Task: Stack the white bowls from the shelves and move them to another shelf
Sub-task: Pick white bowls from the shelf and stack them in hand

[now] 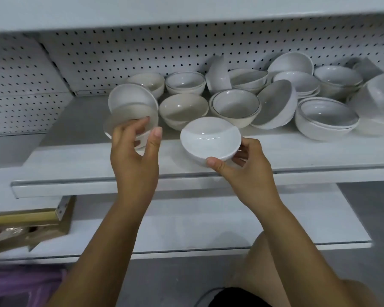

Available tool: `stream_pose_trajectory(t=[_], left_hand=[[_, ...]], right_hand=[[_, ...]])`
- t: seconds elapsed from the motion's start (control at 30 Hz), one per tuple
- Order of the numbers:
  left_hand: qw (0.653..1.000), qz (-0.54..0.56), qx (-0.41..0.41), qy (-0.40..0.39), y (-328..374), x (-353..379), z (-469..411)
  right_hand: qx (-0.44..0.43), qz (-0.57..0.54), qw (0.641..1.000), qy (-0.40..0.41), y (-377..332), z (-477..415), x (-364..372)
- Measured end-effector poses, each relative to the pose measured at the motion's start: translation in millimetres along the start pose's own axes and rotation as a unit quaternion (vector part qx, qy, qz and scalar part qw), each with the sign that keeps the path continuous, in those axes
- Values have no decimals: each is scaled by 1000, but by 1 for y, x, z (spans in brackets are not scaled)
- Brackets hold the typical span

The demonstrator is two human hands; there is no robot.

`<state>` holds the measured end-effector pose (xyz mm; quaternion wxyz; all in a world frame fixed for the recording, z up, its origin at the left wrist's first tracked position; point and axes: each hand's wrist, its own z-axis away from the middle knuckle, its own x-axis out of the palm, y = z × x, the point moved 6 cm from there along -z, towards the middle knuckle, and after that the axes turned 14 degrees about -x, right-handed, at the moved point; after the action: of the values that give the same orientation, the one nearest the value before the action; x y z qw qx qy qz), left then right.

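My left hand (135, 149) holds a small tilted stack of white bowls (132, 107) at the left of the shelf, fingers curled round its lower rim, thumb free in front. My right hand (242, 165) grips a single white bowl (210, 138) upright above the shelf's front edge, thumb on its near wall, fingers beneath. Several more white bowls (235, 107) lie on the middle shelf (98, 165) behind, some nested, some tipped on their sides.
A pegboard back wall (120, 52) closes the shelf. An upper shelf (186, 9) hangs overhead. A lower shelf (197, 222) sits beneath, with a cardboard box (27, 227) at its left. My bare knee (271, 262) is at bottom right.
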<state>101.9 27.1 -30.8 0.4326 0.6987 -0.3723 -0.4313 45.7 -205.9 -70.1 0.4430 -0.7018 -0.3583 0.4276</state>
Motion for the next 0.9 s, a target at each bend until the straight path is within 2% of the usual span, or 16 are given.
stream_pose_trajectory(t=[0.17, 0.3, 0.37, 0.47, 0.6, 0.9], left_hand=[[997, -61, -39, 18, -9, -11, -66], [972, -233, -29, -2, -3, -8, -121], [958, -280, -49, -33, 2, -1, -137], [945, -297, -119, -66, 0, 10, -151], [925, -318, -196, -67, -11, 20, -157], [932, -305, -192, -40, -18, 23, -159]], right_hand=[[-4, -20, 1000, 11, -3, 2, 9], [-9, -28, 1000, 8, -6, 3, 13], [-11, -33, 999, 10, -5, 4, 14], [-13, -31, 999, 13, -2, 5, 17], [-17, -26, 999, 23, -2, 7, 19], [-17, -12, 999, 25, -1, 8, 19]])
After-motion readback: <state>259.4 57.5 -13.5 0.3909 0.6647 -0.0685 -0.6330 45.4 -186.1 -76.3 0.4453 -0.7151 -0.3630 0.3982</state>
